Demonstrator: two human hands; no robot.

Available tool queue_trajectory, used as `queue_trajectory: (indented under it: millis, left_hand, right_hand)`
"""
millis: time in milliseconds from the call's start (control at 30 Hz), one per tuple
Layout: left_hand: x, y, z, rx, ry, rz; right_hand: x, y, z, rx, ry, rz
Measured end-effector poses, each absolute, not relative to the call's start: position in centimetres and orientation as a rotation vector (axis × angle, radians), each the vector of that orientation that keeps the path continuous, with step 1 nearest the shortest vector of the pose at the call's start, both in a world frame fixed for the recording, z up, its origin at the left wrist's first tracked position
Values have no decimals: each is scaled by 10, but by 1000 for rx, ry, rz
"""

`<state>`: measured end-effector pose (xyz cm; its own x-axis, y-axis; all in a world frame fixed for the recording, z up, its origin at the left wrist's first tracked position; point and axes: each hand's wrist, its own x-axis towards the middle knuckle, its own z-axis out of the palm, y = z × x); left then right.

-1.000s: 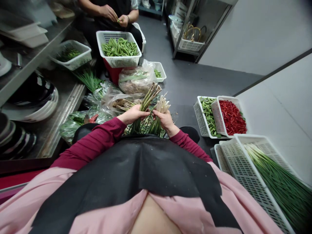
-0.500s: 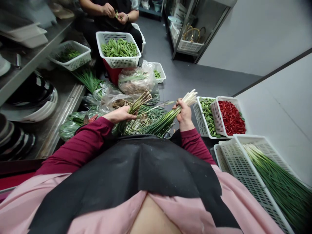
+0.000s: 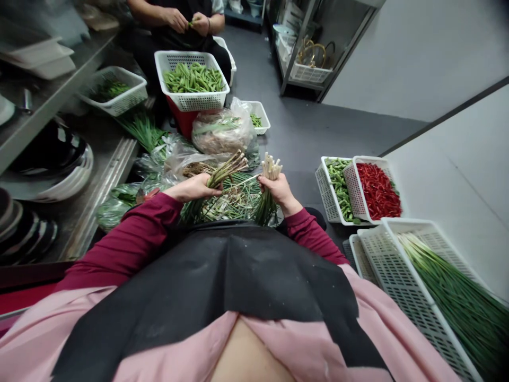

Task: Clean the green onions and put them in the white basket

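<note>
My left hand (image 3: 195, 188) is closed round a bunch of untrimmed spring onions (image 3: 228, 168), their brownish root ends pointing up and right. My right hand (image 3: 279, 190) grips a bunch of cleaned spring onions (image 3: 271, 167) with white ends upward and green leaves hanging down. A single pale stalk (image 3: 245, 181) stretches between the two hands; which fingers pinch it is hard to make out. Below and between them lies a heap of loose green leaves and peelings (image 3: 230, 204).
White baskets of red chillies (image 3: 377, 191) and green peppers (image 3: 340, 185) stand right, near a basket of spring onions (image 3: 445, 286). Ahead are a clear plastic bag (image 3: 222, 130) and a basket of green peppers (image 3: 193, 79), before a seated person (image 3: 178, 21). Left is a metal shelf (image 3: 59, 101).
My right hand has moved left toward my left hand, and its bunch has swung from slanting to upright. My left hand has barely moved.
</note>
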<state>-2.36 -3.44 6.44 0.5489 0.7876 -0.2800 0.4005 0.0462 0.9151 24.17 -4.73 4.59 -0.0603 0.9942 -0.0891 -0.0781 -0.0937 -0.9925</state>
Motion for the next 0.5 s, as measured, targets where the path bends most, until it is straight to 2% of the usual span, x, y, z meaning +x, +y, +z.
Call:
queue_trajectory:
  millis: [233,400,500]
  left_hand:
    - [-49,-29,55,1498,1083,402]
    - [-44,-28,57,1452,1092,523]
    - [-32,-30,61,1447,1081,535]
  right_hand:
    - [270,-40,40,-1280,-843,1196]
    - [263,-50,30,-1304,-1230,1525]
    - [250,-53,25,-1377,-1273,1437]
